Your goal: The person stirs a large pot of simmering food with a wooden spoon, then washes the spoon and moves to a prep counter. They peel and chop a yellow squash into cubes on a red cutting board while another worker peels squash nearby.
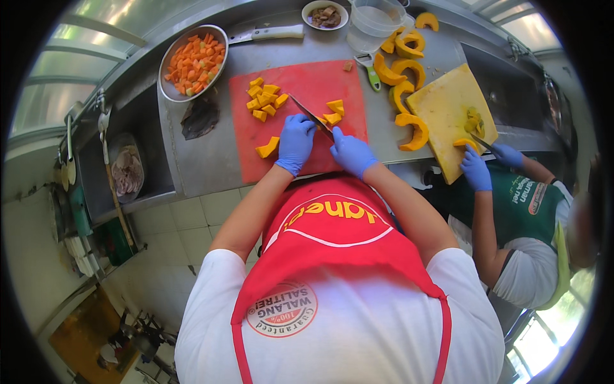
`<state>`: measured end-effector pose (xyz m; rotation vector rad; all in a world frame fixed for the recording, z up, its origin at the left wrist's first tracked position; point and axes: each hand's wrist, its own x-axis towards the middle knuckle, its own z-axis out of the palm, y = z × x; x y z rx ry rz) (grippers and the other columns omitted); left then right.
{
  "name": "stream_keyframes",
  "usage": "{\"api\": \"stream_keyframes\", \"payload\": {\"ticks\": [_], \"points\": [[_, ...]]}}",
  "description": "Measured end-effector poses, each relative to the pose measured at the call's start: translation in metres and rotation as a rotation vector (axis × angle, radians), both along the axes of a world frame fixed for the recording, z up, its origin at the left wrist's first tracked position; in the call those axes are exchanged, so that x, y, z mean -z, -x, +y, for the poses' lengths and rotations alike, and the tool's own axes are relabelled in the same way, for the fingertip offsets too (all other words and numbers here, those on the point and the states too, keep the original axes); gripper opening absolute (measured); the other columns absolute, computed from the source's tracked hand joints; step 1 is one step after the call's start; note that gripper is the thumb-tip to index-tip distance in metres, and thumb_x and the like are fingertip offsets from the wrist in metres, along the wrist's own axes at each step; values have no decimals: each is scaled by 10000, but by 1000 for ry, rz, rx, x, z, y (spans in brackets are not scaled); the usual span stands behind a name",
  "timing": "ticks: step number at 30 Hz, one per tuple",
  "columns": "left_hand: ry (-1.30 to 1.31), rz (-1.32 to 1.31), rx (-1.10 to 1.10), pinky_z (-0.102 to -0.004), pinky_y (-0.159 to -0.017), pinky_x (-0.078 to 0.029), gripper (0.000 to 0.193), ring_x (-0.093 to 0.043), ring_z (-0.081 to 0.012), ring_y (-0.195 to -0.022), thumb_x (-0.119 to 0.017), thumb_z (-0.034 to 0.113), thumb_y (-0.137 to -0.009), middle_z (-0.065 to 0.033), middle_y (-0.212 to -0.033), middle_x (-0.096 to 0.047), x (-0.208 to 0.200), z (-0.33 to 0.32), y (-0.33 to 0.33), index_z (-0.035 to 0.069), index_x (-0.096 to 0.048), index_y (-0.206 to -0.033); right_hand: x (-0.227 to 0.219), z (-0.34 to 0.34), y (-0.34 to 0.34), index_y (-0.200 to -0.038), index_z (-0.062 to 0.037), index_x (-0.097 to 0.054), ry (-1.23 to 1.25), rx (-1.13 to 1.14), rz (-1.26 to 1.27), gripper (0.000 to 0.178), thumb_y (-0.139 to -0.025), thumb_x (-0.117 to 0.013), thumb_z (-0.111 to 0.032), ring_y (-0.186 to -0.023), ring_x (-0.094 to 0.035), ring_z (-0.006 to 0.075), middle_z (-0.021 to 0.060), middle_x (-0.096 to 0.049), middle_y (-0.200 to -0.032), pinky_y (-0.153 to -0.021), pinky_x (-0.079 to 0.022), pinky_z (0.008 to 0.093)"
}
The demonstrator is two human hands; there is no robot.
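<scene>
Both my hands wear blue gloves over a red cutting board (pixel 256 169). My right hand (pixel 350 152) is closed round the handle of a kitchen knife (pixel 308 112), its blade slanting up and left. Beside the blade, my left hand (pixel 296 144) has its fingers curled in; what they pinch is hidden. Orange squash cubes (pixel 263 99) lie in a pile on the left of the board. A few more squash chunks (pixel 335 107) sit right of the blade, close to the knife. One longer squash piece (pixel 268 148) rests by my left wrist.
A bowl of diced carrots (pixel 192 67), a white-handled knife (pixel 278 32) and a small bowl of brown pieces (pixel 325 15) stand behind. Squash crescents (pixel 409 73) and a green peeler (pixel 369 72) lie to the right. A co-worker's gloved hands (pixel 475 168) cut squash on a yellow board (pixel 441 105).
</scene>
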<state>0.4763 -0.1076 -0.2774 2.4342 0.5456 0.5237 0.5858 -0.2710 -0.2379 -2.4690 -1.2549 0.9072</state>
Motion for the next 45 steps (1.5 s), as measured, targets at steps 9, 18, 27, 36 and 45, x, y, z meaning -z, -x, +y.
{"api": "stream_keyframes", "payload": {"ticks": [9, 18, 27, 36, 45], "points": [[-27, 112, -35, -462, -868, -532, 153, -590, -370, -1018, -788, 143, -832, -160, -1046, -640, -16, -5, 3, 48, -746, -944, 4, 21, 5, -1222, -16, -486, -63, 12, -5, 304, -995, -509, -216, -932, -712, 460, 278, -724, -991, -825, -552, 584], [101, 13, -95, -447, -815, -541, 140, -660, -353, -884, -786, 142, -846, -164, -953, -667, 5, -9, 12, 28, -761, -925, -46, 3, -5, -1188, -15, -495, -43, -31, -131, 268, -991, -518, -195, -906, -727, 444, 254, -733, -967, -792, -570, 559], [63, -33, 9, -461, -825, -519, 166, -638, -371, -946, -766, 145, -869, -157, -974, -659, 6, -16, 14, 19, -734, -971, -5, 11, 19, -1202, -15, -495, -39, 38, -61, 295, -978, -552, -198, -868, -721, 460, 261, -727, -948, -791, -570, 570], [-185, -11, 264, -545, -1160, -352, 651, -416, -419, -1401, -778, 392, -886, -159, -1590, -416, -29, -27, -18, 161, -555, -1452, -16, -75, -25, -1268, 33, -525, -475, 351, 231, 363, -1003, -532, -215, -1005, -668, 498, 317, -686, -1015, -841, -537, 519], [-556, 135, 332, -599, -1184, -302, 458, -484, -422, -1367, -596, 229, -983, -181, -1499, -512, 14, 23, -89, 177, -573, -1437, 19, -185, -19, -1319, 66, -521, -432, 622, 237, 421, -989, -540, -196, -772, -685, 410, 271, -663, -843, -687, -513, 474]]}}
